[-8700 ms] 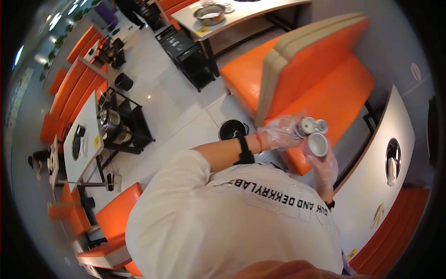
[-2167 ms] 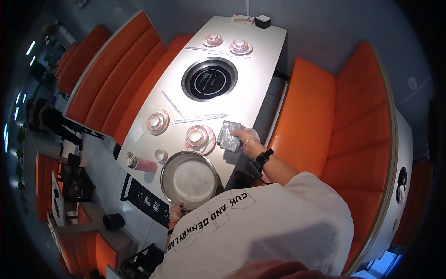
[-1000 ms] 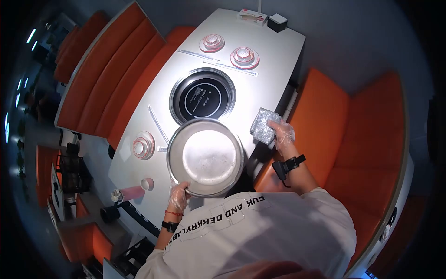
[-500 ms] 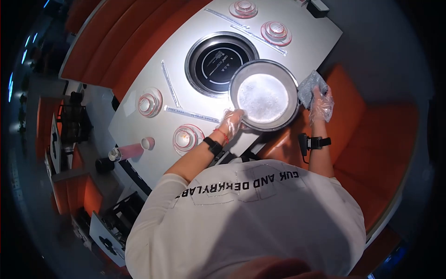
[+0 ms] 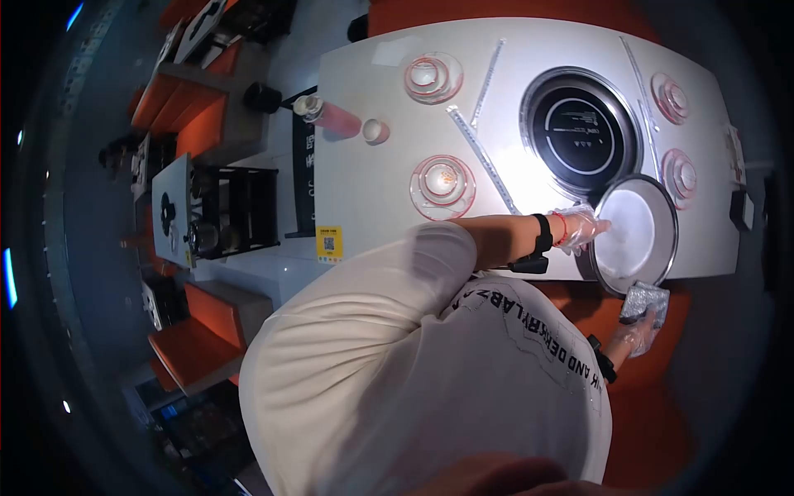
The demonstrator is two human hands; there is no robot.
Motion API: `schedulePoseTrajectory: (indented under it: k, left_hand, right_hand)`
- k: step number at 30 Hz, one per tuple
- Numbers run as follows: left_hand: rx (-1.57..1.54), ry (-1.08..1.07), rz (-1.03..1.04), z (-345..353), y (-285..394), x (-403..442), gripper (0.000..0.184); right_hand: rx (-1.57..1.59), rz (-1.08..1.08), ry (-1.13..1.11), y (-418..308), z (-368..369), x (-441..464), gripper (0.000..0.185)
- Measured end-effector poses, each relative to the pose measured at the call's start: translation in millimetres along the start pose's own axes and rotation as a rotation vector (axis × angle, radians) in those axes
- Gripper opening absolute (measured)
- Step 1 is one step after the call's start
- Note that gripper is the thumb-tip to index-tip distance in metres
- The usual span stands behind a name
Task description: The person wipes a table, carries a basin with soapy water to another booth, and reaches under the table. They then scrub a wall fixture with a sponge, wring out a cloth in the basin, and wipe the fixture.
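Our L grip (image 5: 581, 230) is clamped on the L side of the steel pot (image 5: 660, 227), thumb over the rim & other fingers hidden; our R grip (image 5: 635, 336) is closed on a silver bundle (image 5: 650, 298). Both hands wear clear plastic gloves.

Going L to R: bg has orange booths (image 5: 205, 324), a white table (image 5: 172, 194) & a black cart (image 5: 248, 202) next to it. Next comes our white tabletop (image 5: 364, 182), w/ a yellow QR sticker (image 5: 329, 244) at its near L corner. Pink bottle (image 5: 335, 120) is at the L end, small pink cup (image 5: 375, 131) just R of it. Then two pink-rimmed dish stacks, far one (image 5: 426, 76) & near one (image 5: 443, 183), w/ wrapped strips (image 5: 488, 83) to the R. Round black cooktop (image 5: 579, 132) sits in a steel ring. Pot's just to its near R, by the tabletop's near edge, open side facing us; bundle's at the pot's near rim, can't tell if touching. Further R: more strips (image 5: 648, 112), two more dish stacks (image 5: 672, 99), then a box (image 5: 736, 155) & a blk holder (image 5: 742, 210) at the R end.
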State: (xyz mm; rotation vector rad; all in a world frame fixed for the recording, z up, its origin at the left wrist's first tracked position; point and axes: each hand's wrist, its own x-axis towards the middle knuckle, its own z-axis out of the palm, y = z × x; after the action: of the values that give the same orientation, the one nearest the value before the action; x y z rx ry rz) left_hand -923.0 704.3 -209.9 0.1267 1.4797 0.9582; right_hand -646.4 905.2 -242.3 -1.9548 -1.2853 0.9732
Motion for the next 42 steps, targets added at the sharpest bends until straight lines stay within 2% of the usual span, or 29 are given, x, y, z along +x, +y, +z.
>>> schedulePoseTrajectory:
  k: [2,3,4,6,7,8,10,11,13,16,19,22,25,29,31,33,36,39,41,42]
  left_hand:
    - [0.340,0.296,0.337,-17,-28,29,0.100]
    - [0.368,0.343,0.298,-38,12,-50,0.101]
    - [0.365,0.509,0.431,-58,4,-57,0.099]
    - [0.490,0.967,0.808,-117,-15,-100,0.095]
    - [0.606,1.265,0.921,-149,-27,-126,0.094]
    - [0.747,1.677,0.912,-194,-50,-137,0.094]
    - [0.712,1.994,0.757,-247,-73,-219,0.102]
    - [0.784,2.179,0.429,-266,-90,-245,0.106]
    - [0.806,2.160,0.195,-286,-108,-299,0.114]
    - [0.728,2.096,0.154,-314,-141,-325,0.116]
    - [0.376,1.929,0.259,-331,-141,-332,0.115]
    - [0.067,1.843,0.451,-351,-154,-317,0.113]
    - [-0.062,1.842,0.522,-362,-161,-311,0.111]
    - [-0.108,1.844,0.614,-382,-175,-302,0.110]
    - [-0.139,1.857,0.633,-368,-162,-309,0.104]
    - [-0.214,1.868,0.629,-373,-164,-315,0.101]
    - [-0.492,1.800,0.684,-381,-160,-319,0.094]
    - [-0.447,1.869,0.620,-405,-173,-305,0.086]
    - [-0.676,1.751,0.824,-411,-176,-297,0.078]
    - [-0.692,1.692,0.818,-415,-181,-296,0.063]
  right_hand:
    - [-0.024,0.022,0.038,1,7,5,0.070]
    - [0.017,0.030,0.061,-12,6,0,0.072]
    - [-0.056,0.036,0.090,-46,3,-36,0.069]
    - [-0.084,0.033,0.072,-47,2,-33,0.072]
    - [-0.099,0.032,0.068,-49,0,-31,0.073]
    - [-0.060,0.060,0.088,-65,0,-51,0.074]
    - [0.195,0.005,0.063,-54,9,-37,0.063]
    - [0.323,-0.021,0.052,-50,11,-32,0.057]
    - [0.271,-0.027,0.041,-65,9,-51,0.057]
    - [0.211,-0.050,0.031,-93,10,-90,0.055]
    - [0.107,-0.051,0.035,-114,8,-116,0.063]
    - [0.179,-0.138,0.040,-125,6,-150,0.067]
    - [0.269,-0.163,0.012,-115,1,-146,0.064]
    - [0.219,-0.151,0.036,-91,1,-132,0.064]
    - [0.257,-0.146,0.014,-89,1,-138,0.065]
    - [0.167,-0.159,0.038,-89,-3,-150,0.061]
    - [0.247,-0.181,-0.003,-94,-3,-176,0.059]
    - [0.418,-0.154,-0.094,-102,-3,-193,0.060]
    - [0.487,-0.156,-0.147,-98,-3,-186,0.057]
    - [0.485,-0.166,-0.135,-95,-2,-181,0.055]
